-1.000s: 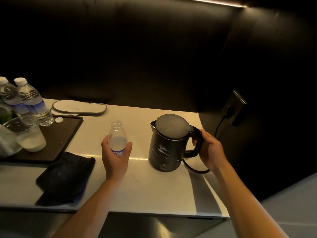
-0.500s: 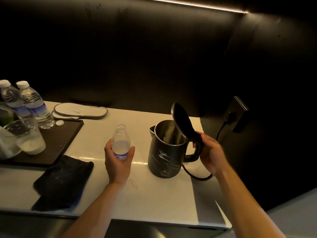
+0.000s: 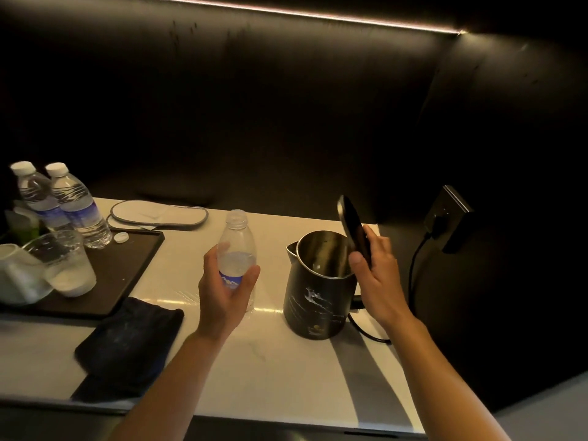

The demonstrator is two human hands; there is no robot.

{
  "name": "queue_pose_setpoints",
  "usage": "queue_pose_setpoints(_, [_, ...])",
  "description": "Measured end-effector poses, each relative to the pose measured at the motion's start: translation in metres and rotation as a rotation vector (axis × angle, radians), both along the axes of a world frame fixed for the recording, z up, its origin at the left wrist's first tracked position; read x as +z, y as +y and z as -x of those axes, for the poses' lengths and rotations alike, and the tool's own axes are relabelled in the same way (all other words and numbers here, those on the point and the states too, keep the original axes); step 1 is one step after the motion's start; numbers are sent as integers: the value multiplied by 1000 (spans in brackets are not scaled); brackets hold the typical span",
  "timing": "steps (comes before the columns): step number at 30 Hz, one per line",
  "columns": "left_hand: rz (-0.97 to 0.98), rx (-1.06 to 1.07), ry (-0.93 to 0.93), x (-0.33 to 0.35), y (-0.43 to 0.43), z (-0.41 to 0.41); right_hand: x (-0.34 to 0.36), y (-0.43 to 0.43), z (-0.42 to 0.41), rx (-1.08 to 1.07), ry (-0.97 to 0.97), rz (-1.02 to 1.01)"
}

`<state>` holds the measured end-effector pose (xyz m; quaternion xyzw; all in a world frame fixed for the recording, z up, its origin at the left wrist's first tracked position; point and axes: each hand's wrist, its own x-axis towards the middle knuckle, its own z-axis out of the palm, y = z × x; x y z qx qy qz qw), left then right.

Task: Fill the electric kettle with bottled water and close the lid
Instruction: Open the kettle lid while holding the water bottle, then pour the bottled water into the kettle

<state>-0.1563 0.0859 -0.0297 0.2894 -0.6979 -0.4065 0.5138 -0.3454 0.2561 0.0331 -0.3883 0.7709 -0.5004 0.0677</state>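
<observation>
Dim alcove, dark padded wall, one light strip high at the far side; pale bench (image 3: 286,370) carries everything.

Electric kettle (image 3: 318,291) stands upright at right-centre of the bench, spout to the left, cord running off right toward a wall socket (image 3: 447,218). Lid (image 3: 353,230) is swung up and back. Right hand (image 3: 375,272) rests against the raised lid, thumb at the rim and fingers behind it, not clenched; presumably holding it back so the mouth stays clear for pouring.

Left hand (image 3: 226,291) grasps an uncapped water bottle (image 3: 237,253) around its lower half, upright, just left of the kettle and apart from it. Bottle looks roughly half full. Inside of the kettle shows bare metal; water level cannot be told.

Loose white cap (image 3: 121,238) lies at the far edge of a dark tray (image 3: 127,275) on the left, probably from this bottle. Two sealed bottles (image 3: 63,202) and a plastic cup (image 3: 68,265) sit on the tray. Dark cloth (image 3: 127,338) lies near left.

Judgement: pour not yet begun; bottle must tip over the open mouth. Lid closing remains.
</observation>
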Motion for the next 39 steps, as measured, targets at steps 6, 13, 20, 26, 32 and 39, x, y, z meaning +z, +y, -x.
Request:
queue_pose_setpoints(6, [-12,-220,-208,51,-15,-8,6,4,-6,-69,-270,103])
queue_pose_setpoints(13, [110,-535,-595,99,-43,-1,9,3,-7,-57,-271,120])
queue_pose_setpoints(20, [308,-704,-957,129,-67,16,14,5,-8,-39,-268,135])
queue_pose_setpoints(26, [394,-737,-1187,155,-72,33,16,5,-9,-52,-233,86])
queue_pose_setpoints(32, [433,-727,-1297,168,-70,46,15,5,-9,-65,-221,78])
queue_pose_setpoints(39, [507,-707,-1368,177,-66,60,11,4,-6,-73,-198,77])
